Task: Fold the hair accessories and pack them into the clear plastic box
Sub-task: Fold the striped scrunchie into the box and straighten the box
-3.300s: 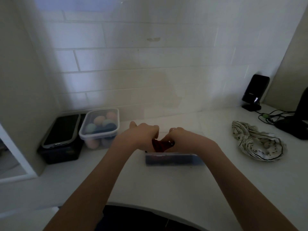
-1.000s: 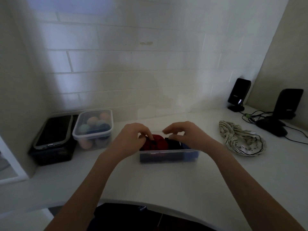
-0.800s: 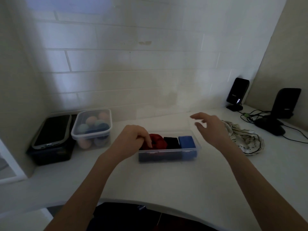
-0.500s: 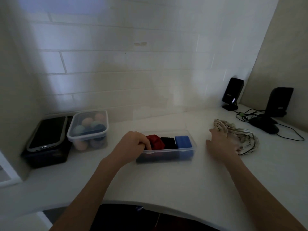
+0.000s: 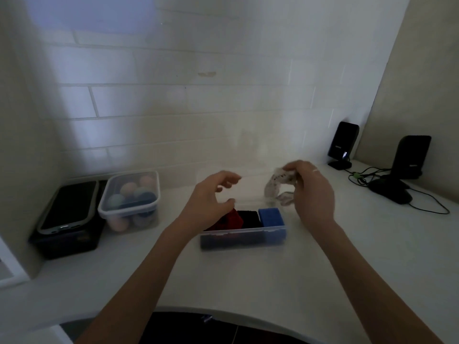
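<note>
White patterned fabric hair band (image 5: 278, 181) pinched in right hand (image 5: 311, 192), dangling above far right end of clear plastic box (image 5: 244, 234). Left hand (image 5: 211, 199) empty, fingers spread, just left of it.

Clutter on the white countertop (image 5: 248, 274), against a white tiled wall (image 5: 198, 103).
Far left of the grip: a lidded clear plastic tub of pastel sponge balls (image 5: 131, 198), touching a dark phone (image 5: 67, 206) lying on a black box (image 5: 72, 238). Right of it: two black upright speakers (image 5: 344, 142) (image 5: 411, 156) trailing black cables (image 5: 427, 202).
</note>
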